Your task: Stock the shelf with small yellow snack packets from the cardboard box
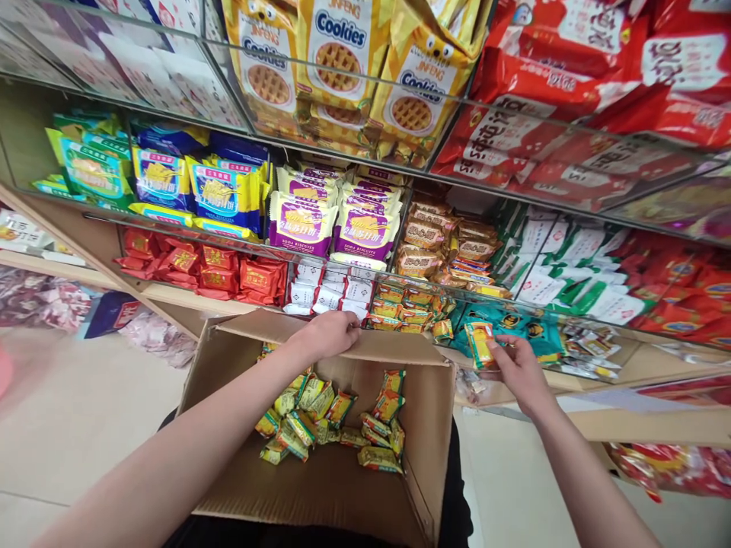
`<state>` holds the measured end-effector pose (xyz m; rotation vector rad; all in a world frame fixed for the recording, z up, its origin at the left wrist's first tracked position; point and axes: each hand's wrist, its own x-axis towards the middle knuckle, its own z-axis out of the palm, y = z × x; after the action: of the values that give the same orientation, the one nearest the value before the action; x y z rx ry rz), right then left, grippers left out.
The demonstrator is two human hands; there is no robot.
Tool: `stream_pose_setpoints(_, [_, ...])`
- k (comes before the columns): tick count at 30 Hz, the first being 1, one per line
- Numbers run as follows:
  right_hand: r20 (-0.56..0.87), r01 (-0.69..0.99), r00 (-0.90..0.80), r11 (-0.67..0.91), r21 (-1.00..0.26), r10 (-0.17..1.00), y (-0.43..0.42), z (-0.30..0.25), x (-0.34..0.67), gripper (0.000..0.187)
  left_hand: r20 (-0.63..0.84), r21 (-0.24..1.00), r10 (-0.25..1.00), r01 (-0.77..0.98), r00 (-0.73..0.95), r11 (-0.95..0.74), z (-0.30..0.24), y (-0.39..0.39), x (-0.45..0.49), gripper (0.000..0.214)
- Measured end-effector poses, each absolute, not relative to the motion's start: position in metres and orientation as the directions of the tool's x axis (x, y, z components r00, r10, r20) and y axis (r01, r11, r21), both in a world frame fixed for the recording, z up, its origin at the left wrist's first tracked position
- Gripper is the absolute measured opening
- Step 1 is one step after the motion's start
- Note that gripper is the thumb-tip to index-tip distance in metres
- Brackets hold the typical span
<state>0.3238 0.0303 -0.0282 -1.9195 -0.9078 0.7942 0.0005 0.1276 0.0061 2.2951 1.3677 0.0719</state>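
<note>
My right hand [518,369] pinches a small yellow and orange snack packet [480,344] in front of the lowest shelf row, over teal packets [517,323]. On the far flap of an open cardboard box [320,495] lies my left hand [330,333], its fingers curled at the flap's upper edge. Inside the box are several loose yellow and orange packets [305,422], partly covered by my left forearm. Similar small packets [400,308] fill a shelf compartment just right of my left hand.
Clear dividers split the shelves. White packets [328,289], red packets [217,266] and purple soda biscuit packs [302,221] sit nearby. Above hang over yellow cookie bags [343,65] and large red bags [560,84]. Pale tiled floor [85,403] shows at the left.
</note>
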Motion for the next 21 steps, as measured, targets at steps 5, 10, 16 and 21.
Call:
stream_pose_setpoints(5, [-0.165,0.399,0.43,-0.351,-0.847,0.887,0.032,-0.031,0.323,0.037,-0.196,0.41,0.838,0.819,0.51,-0.403,0.006,0.128,0.001,0.029])
stream_pose_setpoints(10, [-0.064,0.866,0.274,-0.275,-0.417,0.96,0.068,-0.027,0.31,0.033,-0.193,0.404,0.844,0.824,0.5,-0.397,0.005,0.128,0.001,0.029])
stream_pose_setpoints(16, [-0.169,0.974,0.221,-0.226,-0.012,0.961,0.108,-0.024,0.288,0.034,-0.168,0.437,0.847,0.808,0.505,-0.395,0.003,0.127,0.0,0.027])
stream_pose_setpoints(21, [-0.152,0.972,0.227,-0.213,0.101,0.962,0.118,-0.031,0.273,0.031,-0.162,0.44,0.851,0.808,0.5,-0.391,-0.001,0.128,-0.001,0.026])
